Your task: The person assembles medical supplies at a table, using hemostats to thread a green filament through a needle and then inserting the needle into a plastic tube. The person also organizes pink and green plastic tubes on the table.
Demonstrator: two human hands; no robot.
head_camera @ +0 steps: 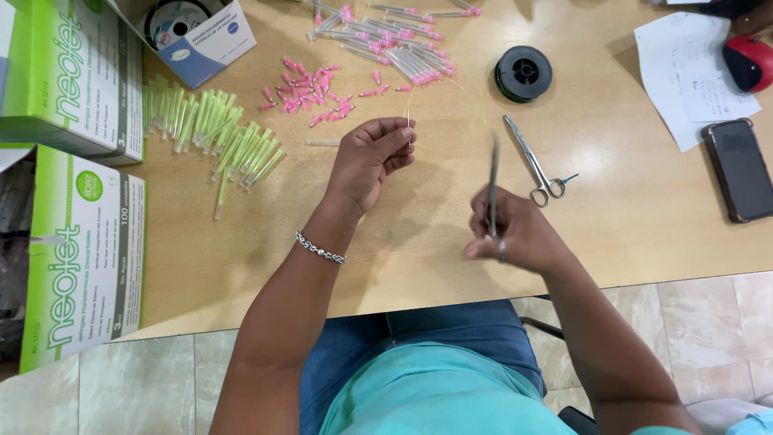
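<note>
Gently, the fingers (398,138) of the left hand (369,161) were pinched shut on a very thin yellowish thread (412,101). The thread rose from the fingertips and curved in a faint loop over the desk (628,209), toward the black spool (523,73). It was so fine that it was hard to follow all the way.

The right hand (515,235) was closed around a slim metal tool (493,185), which pointed up and away from the body. That hand was blurry, so the tool's tip could not be made out. It looked like a pair of tweezers or a needle holder, but I could not tell which. A ring sat on one finger, and a silver bracelet (320,248) hung on the left wrist.

It seemed that the step in hand was bringing the tool to the thread. The next move would likely call for a very steady hand, because the thread was tiny and floppy, and the two hands were apart.

Just past the right hand lay silver scissors-like clamps (538,165) on the desk. Farther out were little pink caps (314,89) in a scattered heap, clear tubes with pink ends (394,40), and a pile of green-capped needles (209,129). On the left stood green and white boxes (80,242). On the right lay a dark phone (739,169) and white paper (692,72).
</note>
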